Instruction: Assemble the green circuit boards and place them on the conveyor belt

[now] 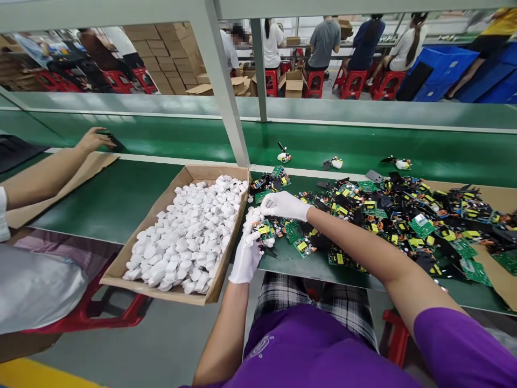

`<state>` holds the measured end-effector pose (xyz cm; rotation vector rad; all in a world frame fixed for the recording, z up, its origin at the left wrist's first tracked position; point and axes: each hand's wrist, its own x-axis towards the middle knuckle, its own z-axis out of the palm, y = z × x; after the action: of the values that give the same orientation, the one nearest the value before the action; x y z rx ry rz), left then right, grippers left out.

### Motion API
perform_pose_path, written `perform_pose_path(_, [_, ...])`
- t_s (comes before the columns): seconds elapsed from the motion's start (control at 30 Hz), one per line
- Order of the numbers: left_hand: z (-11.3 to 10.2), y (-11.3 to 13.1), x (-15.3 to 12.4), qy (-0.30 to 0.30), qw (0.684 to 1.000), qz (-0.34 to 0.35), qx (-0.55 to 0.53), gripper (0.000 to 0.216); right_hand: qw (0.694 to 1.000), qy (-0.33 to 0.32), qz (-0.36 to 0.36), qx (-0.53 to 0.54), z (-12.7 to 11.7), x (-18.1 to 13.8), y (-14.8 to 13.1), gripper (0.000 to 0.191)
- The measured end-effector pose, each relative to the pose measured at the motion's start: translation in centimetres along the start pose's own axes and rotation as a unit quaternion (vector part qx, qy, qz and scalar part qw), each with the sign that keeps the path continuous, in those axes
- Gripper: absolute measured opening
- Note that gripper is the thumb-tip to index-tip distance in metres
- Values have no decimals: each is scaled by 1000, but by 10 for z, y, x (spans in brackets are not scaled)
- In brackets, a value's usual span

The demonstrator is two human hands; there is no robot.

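The left hand (pixel 246 258), wearing a thin white fabric glove, is curling its fingers (pixel 253 237) closed around a small circuit board (pixel 264 230): a flat green rectangle carrying a yellow block and dark components. It is holding that board just above the near edge of the green table (pixel 121 199), directly beside the cardboard tray (pixel 226 253).

The right hand (pixel 285 206), gloved the same way, is hovering just above and behind the left, with its fingers (pixel 267 205) bending downward toward a little cluster of white shells (pixel 252 216). White glove is blending into white plastic there, so it seems to be touching one, but I cannot tell whether it is pinching anything.

The tray is lying shallow and open, its corrugated walls sagging a little, and smooth, rounded white plastic caps (pixel 189 231) are filling it in a loose, glossy layer.

To the right, a tangled heap of boards (pixel 404 215) is sprawling over the table, green, yellow and black, spiky with parts. Behind it, a matte green conveyor belt (pixel 363 145) is carrying a few scattered units. At far left, a co-worker's hand (pixel 95 139) is resting on the belt.
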<state>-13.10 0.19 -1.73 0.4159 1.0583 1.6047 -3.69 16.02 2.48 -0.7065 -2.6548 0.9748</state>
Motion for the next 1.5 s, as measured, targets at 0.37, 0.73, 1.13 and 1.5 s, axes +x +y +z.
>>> perform_pose_path(0.37, [4,10,-17,2,996,-23,-88,23,982,47,14,182,-27,-63,-20,17])
perform_pose_path(0.73, [73,-14,-24,21,987,-64,-144,36,927,337,-92,135,14,-152,-36,11])
perform_pose_path(1.13, [89,-20,-29,-14,980,-145,133,45,893,285,23,348,21,-183,-20,54])
perform_pose_path(1.5, [100,-25,-40,-83,974,-105,182,43,770,254,84,580,13,-185,-31,31])
